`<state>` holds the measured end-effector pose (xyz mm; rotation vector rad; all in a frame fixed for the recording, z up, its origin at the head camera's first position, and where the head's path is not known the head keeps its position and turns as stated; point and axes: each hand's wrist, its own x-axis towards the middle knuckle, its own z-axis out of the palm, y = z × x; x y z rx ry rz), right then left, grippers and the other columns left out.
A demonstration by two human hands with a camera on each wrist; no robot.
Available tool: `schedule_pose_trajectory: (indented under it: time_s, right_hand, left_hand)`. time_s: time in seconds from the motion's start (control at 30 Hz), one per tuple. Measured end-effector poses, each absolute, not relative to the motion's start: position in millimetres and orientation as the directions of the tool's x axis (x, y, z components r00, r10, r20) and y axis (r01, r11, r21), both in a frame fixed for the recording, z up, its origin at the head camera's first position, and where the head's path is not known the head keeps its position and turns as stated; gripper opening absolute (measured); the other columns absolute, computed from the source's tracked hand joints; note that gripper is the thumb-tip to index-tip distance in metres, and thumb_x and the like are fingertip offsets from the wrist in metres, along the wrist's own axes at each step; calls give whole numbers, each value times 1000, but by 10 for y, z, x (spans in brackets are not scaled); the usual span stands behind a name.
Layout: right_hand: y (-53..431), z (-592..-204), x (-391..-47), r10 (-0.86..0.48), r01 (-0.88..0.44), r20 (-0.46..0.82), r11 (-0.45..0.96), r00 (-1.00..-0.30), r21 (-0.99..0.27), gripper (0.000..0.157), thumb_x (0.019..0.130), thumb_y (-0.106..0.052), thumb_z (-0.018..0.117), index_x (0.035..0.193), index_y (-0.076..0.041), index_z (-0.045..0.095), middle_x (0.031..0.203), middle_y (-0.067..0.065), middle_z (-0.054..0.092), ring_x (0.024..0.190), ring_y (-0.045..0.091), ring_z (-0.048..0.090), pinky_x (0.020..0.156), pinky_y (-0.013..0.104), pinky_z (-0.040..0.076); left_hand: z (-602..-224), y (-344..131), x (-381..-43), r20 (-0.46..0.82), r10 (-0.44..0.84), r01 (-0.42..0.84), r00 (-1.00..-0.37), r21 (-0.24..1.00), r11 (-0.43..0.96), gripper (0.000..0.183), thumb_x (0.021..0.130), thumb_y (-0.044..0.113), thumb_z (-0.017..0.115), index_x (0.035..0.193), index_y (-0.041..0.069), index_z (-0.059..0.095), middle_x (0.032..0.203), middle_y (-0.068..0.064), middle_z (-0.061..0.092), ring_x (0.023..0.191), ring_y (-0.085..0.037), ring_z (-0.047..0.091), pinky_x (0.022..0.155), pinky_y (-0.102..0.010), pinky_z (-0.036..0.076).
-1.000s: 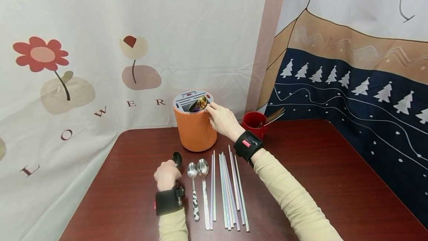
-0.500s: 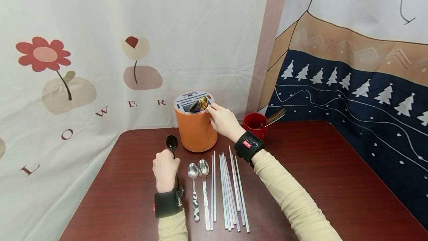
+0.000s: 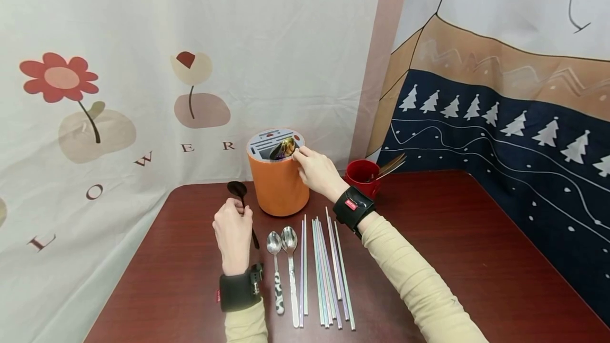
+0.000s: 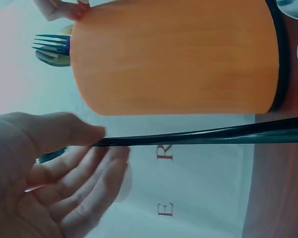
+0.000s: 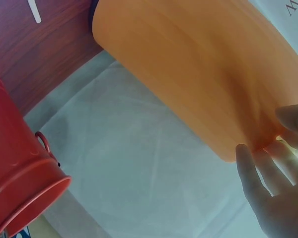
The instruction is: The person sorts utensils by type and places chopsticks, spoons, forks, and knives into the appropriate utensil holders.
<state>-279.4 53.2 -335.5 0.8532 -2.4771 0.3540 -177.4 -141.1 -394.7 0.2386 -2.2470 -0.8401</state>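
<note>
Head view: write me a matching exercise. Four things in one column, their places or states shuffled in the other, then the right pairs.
1. Black spoon
2. Cup
3. Chopsticks
4. Holder

A. Touched at the rim by the right hand
B. Lying on the table, just right of the silver spoons
C. Pinched by the left hand
D. Red, with cutlery leaning out to the right

Pairs: 1-C, 2-D, 3-B, 4-A
</note>
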Motion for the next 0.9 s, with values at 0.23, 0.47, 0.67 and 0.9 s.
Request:
schedule_pose_trajectory:
  time_s: [0.23,0.47,0.67,0.9]
  right_hand:
    - [535,-3352,-2788,-506,-633,527,770,-683,-81,14,89,-9,62,103,-9,61,102,6,58,79,23,62,65,34,54]
    - [530,-3344,-2780,-506,-635,525,768,-684,-86,13,89,-9,62,102,-8,60,100,7,58,80,23,62,65,35,54]
    - [524,-3351,-2786,-512,-639,523,765,-682,-84,13,90,-9,61,103,-8,60,100,7,57,81,23,61,66,35,53]
    - [531,-3361,-2802,-511,-641,533,764,-674,-78,13,89,-8,62,102,-8,61,98,7,57,79,23,61,64,35,52]
  left_hand:
    - [-3882,-1336,-1791,708,-420,223,-568,624,749,10,83,5,70,86,-4,65,76,-17,66,64,-31,64,60,-44,53]
    - [-3746,-1269,-1774,786,-426,347,-448,592,728,13,83,5,71,85,-6,65,77,-18,66,66,-29,65,61,-40,56]
    - [-3502,-1228,-1786,822,-394,408,-412,553,726,13,86,9,69,84,-3,64,77,-17,64,69,-28,65,63,-38,56]
    - [-3161,-1188,-1879,853,-407,554,-327,522,649,14,88,11,67,88,-4,65,79,-17,65,75,-26,67,73,-25,56]
